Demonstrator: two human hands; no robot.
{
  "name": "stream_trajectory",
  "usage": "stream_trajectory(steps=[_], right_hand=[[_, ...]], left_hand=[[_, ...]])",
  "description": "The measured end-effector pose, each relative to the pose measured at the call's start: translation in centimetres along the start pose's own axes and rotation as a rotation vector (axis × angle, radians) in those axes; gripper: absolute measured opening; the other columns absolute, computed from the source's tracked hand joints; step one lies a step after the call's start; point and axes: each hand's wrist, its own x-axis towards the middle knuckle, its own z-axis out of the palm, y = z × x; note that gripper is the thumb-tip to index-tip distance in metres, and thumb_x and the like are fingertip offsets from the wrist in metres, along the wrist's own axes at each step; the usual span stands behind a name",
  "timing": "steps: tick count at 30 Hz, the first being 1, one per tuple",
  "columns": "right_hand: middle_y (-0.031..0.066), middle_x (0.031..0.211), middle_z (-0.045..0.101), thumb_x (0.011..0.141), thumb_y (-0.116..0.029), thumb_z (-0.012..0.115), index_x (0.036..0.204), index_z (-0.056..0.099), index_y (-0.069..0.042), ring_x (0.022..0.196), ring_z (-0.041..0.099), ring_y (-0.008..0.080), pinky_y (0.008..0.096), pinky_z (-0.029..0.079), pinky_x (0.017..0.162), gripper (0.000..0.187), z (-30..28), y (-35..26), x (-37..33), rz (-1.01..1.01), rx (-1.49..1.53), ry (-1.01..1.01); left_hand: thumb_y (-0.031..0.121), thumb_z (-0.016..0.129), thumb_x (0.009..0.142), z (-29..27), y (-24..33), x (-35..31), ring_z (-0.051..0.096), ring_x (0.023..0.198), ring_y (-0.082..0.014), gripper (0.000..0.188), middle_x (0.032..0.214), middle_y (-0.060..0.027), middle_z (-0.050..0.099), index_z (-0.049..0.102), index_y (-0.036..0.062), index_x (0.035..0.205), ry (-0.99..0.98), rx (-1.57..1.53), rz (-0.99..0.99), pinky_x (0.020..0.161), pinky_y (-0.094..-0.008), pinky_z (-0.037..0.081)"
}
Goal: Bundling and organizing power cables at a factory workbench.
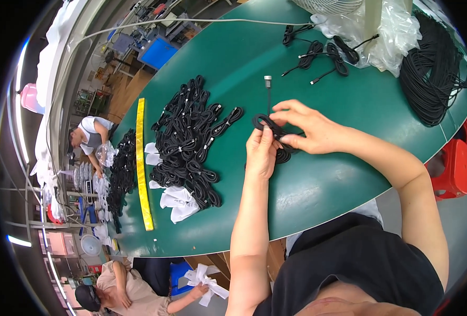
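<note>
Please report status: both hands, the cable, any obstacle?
Left hand pinching black cable, right hand at its loops. Cable coiled, plug end free. Cable pile left of hands, not blocking.

Bare green surface [338, 181] opens between the two forearms, while a second lane runs between the left forearm and a heap of black cables [183, 139], narrowing where one bundle juts toward the left hand [259, 150]. Ahead of the right hand [315, 129], free room stretches until smaller cable bundles [323, 57], clear plastic bags [402, 39] and an upright post [372, 23] block the far side. A large black coil [428, 79] closes the right end; a white cord [217, 20] crosses the view above the far edge.
</note>
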Motion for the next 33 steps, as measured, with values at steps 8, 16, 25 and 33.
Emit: stream_trajectory(steps=[8,16,25,33], right_hand=[[0.0106,0.079,0.056,0.077,-0.01,0.064,0.096,0.06,-0.001,0.067,0.057,0.0235,0.0328,0.045,0.059,0.021,-0.3,0.2,0.0,0.184,-0.033,-0.114],[0.0109,0.075,0.051,0.072,-0.006,0.063,0.076,0.057,-0.002,0.063,0.056,0.0273,0.038,0.046,0.054,0.009,1.0,-0.9,-0.7,0.034,-0.274,0.046],[0.0117,0.076,0.05,0.076,-0.008,0.06,0.08,0.054,-0.002,0.068,0.057,0.0293,0.0398,0.047,0.057,0.009,0.2,-1.0,-0.4,0.031,-0.405,-0.031],[0.0124,0.078,0.051,0.076,-0.009,0.062,0.082,0.054,-0.002,0.067,0.056,0.031,0.0403,0.047,0.058,0.012,0.4,-1.8,-0.4,0.039,-0.35,0.007]], left_hand=[[0.016,0.058,0.086,-1.1,0.7,0.1,0.057,0.092,-0.0205,0.029,0.1,-0.0118,0.059,0.05,0.0035,0.111,0.026,-0.199,0.116,0.084,-0.0357,0.045],[0.016,0.064,0.082,-0.3,-1.8,0.1,0.056,0.087,-0.0153,0.018,0.096,-0.0066,0.06,0.056,0.0062,0.095,0.006,-0.169,0.114,0.076,-0.0285,0.044],[0.013,0.061,0.084,-0.2,-1.2,0.5,0.055,0.081,-0.0117,0.018,0.093,-0.0058,0.06,0.053,0.0058,0.099,0.074,-0.189,0.174,0.069,-0.0243,0.044],[0.017,0.059,0.086,-0.4,-0.3,0.1,0.056,0.079,-0.0123,0.017,0.093,-0.0064,0.061,0.054,0.0058,0.098,0.111,-0.214,0.191,0.07,-0.0263,0.043]])
